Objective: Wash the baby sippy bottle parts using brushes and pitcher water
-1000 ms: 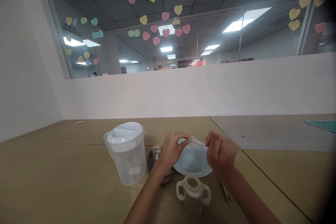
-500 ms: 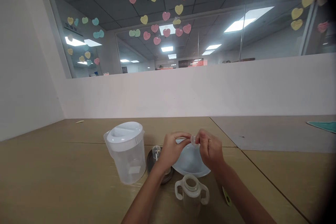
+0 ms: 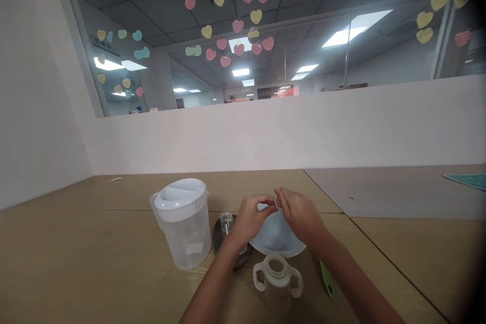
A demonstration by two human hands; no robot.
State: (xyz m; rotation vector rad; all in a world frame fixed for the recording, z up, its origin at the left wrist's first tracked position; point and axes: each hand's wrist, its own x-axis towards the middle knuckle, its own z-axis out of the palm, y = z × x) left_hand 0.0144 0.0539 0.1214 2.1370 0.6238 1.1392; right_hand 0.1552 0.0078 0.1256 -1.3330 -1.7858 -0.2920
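Presently I count two bare hands, one basin, one two-handled cup, one pitcher, one round dish and one green handle. The left hand makes a narrow pinch: its thumb and fingertips hold the edge of a small round translucent piece. This piece is above the far rim of the pale blue basin, at its twelve o'clock. The right hand lies over the same piece with fingers close together; whether it also grips, I cannot tell.

One second ago, the right hand was apart, at three o'clock of the piece, and a thin dark line stretched between them. Now this hand covers most of the piece, and the line is hidden. The pitcher and the cup stay in their places.

At the basin's six o'clock, the two-handled cup stands upright, its mouth uncovered. At nine o'clock, the translucent pitcher wears its white lid; its content is unclear to me. Between pitcher and basin, the dark round dish holds a clear domed cap, partly behind the left forearm. At four o'clock lies the green handle.
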